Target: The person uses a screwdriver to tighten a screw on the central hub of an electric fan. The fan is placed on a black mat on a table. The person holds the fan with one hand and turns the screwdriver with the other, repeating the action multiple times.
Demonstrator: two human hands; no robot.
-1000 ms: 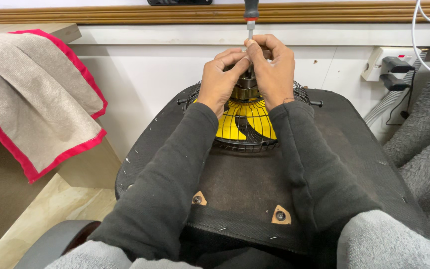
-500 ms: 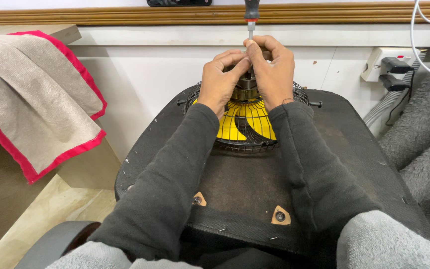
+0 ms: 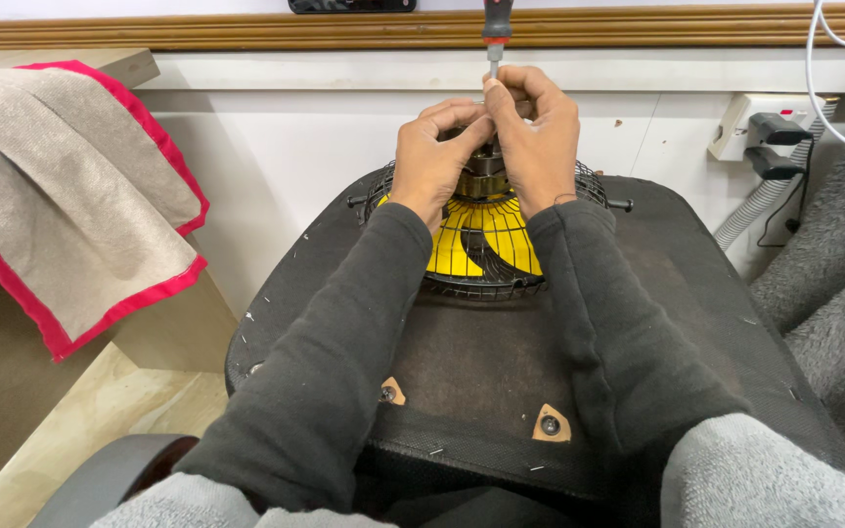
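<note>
black chair seat [image 3: 501, 381], fan motor [image 3: 484, 176] pinched between both hands [image 3: 486, 147] (screwdriver [image 3: 497, 29] upright above)

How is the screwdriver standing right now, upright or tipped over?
Upright. The screwdriver has its handle at the top and its shaft pointing straight down into the right hand, above the fan motor. Its tip is hidden behind the fingers.
</note>
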